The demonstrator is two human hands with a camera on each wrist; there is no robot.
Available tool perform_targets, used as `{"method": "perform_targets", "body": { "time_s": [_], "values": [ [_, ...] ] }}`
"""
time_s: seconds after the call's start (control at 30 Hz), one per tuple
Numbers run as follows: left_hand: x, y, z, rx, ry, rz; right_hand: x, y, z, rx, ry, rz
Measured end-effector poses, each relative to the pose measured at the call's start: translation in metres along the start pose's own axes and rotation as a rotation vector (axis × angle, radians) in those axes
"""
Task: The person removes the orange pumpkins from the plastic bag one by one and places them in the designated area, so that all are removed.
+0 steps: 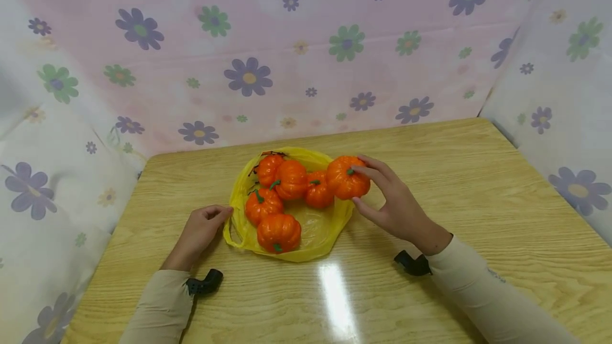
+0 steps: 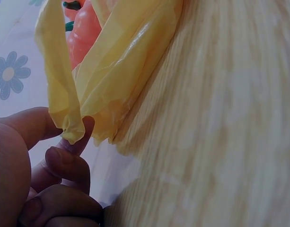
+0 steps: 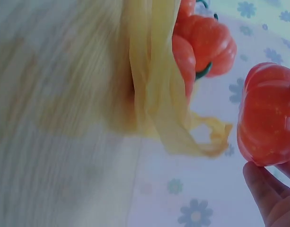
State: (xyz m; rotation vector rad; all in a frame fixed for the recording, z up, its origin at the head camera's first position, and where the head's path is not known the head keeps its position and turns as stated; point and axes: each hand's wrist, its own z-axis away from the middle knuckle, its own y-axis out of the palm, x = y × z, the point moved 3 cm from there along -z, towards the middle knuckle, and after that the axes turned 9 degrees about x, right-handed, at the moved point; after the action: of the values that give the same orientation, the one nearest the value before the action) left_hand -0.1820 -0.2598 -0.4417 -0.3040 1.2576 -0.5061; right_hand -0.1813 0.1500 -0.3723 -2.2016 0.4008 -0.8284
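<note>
My right hand (image 1: 399, 208) grips an orange toy pumpkin (image 1: 343, 178) with a green stem, thumb below and fingers over its right side. It is held at the right rim of a yellow plastic bag (image 1: 313, 227), raised above the table in the right wrist view. Several more orange pumpkins (image 1: 279, 232) lie inside the open bag. At the bag's left edge, my left hand (image 1: 203, 230) pinches the plastic. In the left wrist view, the thumb and forefinger meet at the bag's handle (image 2: 71, 127).
Thin dark twig-like pieces (image 1: 255, 171) show at the bag's back left rim. Everything stands on a wood-grain table (image 1: 454, 174). Flower-printed cloth (image 1: 296, 41) hangs behind the table and at both sides. A black wrist camera (image 1: 205, 283) sits at each sleeve.
</note>
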Motion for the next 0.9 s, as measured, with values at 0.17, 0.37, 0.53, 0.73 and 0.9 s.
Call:
{"method": "perform_targets", "body": {
  "time_s": [0.17,0.37,0.53,0.73,0.9],
  "values": [
    [0.001,0.000,-0.001,-0.008,-0.001,0.004,-0.012,-0.006,0.001,-0.042,0.024,0.034],
    [0.000,0.000,-0.001,-0.007,0.003,-0.002,-0.026,-0.011,0.001,-0.055,0.091,0.072],
    [0.000,0.000,-0.001,-0.010,0.000,-0.001,-0.036,-0.014,0.002,-0.045,0.140,0.083],
    [0.001,0.000,-0.002,-0.011,0.002,-0.005,-0.048,-0.014,0.005,-0.023,0.206,0.089],
    [0.001,-0.001,-0.002,-0.015,-0.002,-0.015,-0.058,-0.014,0.006,0.004,0.256,0.091]
  ]
}}
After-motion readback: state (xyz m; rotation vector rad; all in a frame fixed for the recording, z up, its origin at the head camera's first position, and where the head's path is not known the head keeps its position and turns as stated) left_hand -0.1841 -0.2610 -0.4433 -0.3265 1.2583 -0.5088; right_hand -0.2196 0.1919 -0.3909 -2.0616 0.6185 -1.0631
